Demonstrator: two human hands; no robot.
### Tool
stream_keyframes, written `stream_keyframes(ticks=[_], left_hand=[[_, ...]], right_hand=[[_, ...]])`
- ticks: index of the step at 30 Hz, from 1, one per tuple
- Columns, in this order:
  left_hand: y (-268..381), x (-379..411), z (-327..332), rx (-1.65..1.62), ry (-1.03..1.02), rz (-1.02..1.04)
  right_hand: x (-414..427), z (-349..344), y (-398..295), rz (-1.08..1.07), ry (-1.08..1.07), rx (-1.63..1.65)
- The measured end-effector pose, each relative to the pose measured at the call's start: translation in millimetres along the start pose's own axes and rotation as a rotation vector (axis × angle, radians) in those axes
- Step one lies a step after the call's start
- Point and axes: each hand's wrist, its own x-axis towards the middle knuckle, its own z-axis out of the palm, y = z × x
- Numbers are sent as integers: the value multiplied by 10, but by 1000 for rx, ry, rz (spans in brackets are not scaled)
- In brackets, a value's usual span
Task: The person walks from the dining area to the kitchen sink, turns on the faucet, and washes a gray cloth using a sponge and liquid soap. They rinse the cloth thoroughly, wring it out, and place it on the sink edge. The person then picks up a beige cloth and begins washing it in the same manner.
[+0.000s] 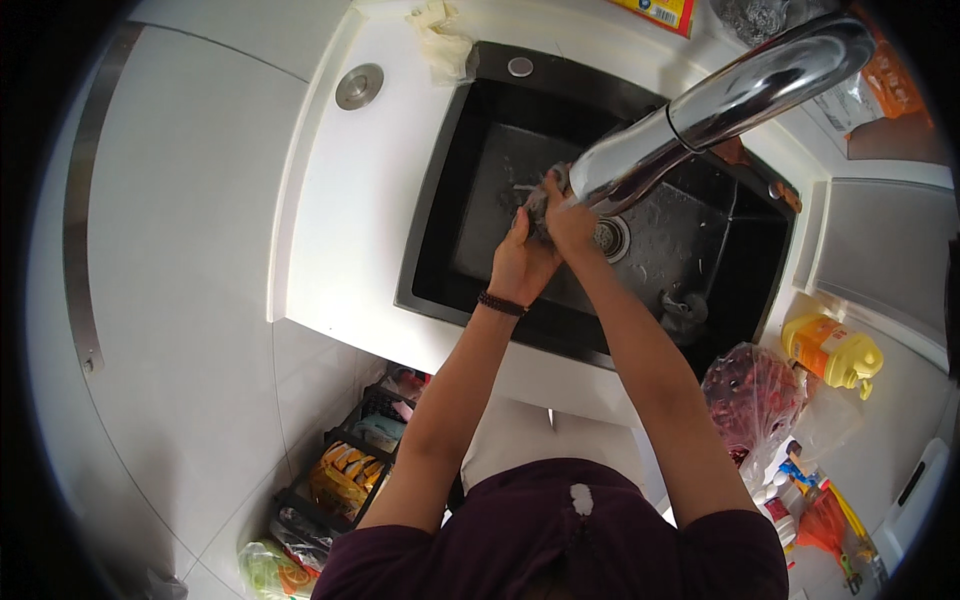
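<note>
Over a black kitchen sink (431, 217), both my hands meet under the head of a chrome faucet (637, 161). My left hand (525, 262), with a dark beaded bracelet at the wrist, is cupped around a wet, greyish, shiny item (538, 201) that I cannot identify. My right hand (571, 221) presses on the same item from the other side, partly hidden by the faucet. The round metal drain (611, 238) lies just right of my hands. Another small greyish, wet item (684, 306) lies at the sink's lower right. Small pale scraps dot the sink floor.
Cream rubber gloves (442, 41) lie on the white counter (341, 225) behind the sink's left corner. At right stand a yellow bottle (832, 351) and a clear plastic bag of dark red contents (750, 394). A black rack (330, 435) with packets stands below, at left.
</note>
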Motion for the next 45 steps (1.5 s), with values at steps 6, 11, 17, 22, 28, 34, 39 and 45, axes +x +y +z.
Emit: stream_keyframes(ticks=[6,11,17,22,28,34,39,45], left_hand=[[282,-41,-336,-141,-292,-37],[21,-40,131,60,54,4],[168,14,-328,12,-337,11],[-87,-36,109,137,130,61],[260,70,-329,-15,-270,-94],[-167,22,169,63,54,33],[149,-62,-223,-21,9,-23],[64,-36,96,79,81,27]], right_hand=[[-499,-225,-804,-300,-57,-109],[-28,-187,-518,247,-155,180],[-430,-287,-693,-117,-285,-135],[-113,-232,-358,93,-153,363],[-679,-378,-729,-331,124,47],[57,28,141,32,204,67],[-548,-284,-729,-417,1,-55],[-41,-51,-319,52,30,66]])
